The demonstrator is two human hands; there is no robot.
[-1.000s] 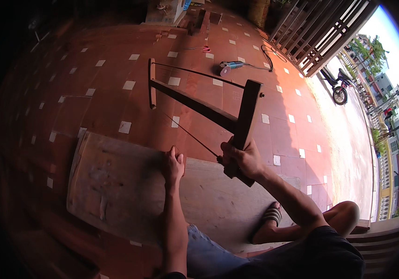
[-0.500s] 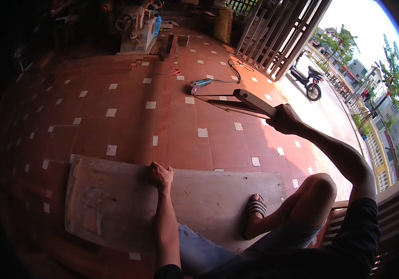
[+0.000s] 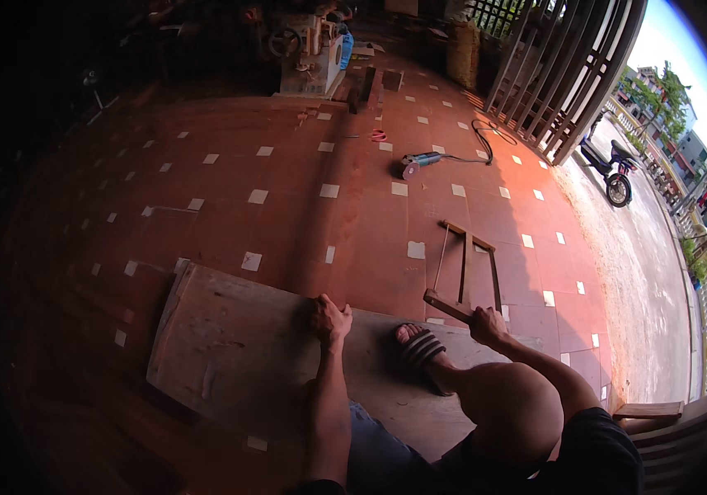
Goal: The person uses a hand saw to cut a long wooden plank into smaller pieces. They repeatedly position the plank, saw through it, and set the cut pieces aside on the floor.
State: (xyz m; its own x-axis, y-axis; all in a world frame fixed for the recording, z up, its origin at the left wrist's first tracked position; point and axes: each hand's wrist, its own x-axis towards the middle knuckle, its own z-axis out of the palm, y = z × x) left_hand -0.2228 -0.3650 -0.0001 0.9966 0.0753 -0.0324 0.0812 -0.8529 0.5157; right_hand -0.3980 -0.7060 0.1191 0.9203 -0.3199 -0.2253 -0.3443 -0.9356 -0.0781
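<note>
In my right hand is a wooden frame saw, held by one end of a side bar. The saw is over the tiled floor, just beyond the far edge of a wide wooden board. My left hand is closed over that far edge, near the board's middle. What lies under its fingers is hidden. Between my hands, my foot in a striped slide sandal presses on the board's top.
An angle grinder with its cord lies on the red tiles ahead, near red-handled scissors. A machine with a handwheel stands at the back. To the right are a slatted gate and a parked motorbike outside.
My right hand has brought the saw down and nearer, turning its frame. My foot has shifted left along the board. The left hand keeps its hold on the edge, and the view has turned right.
</note>
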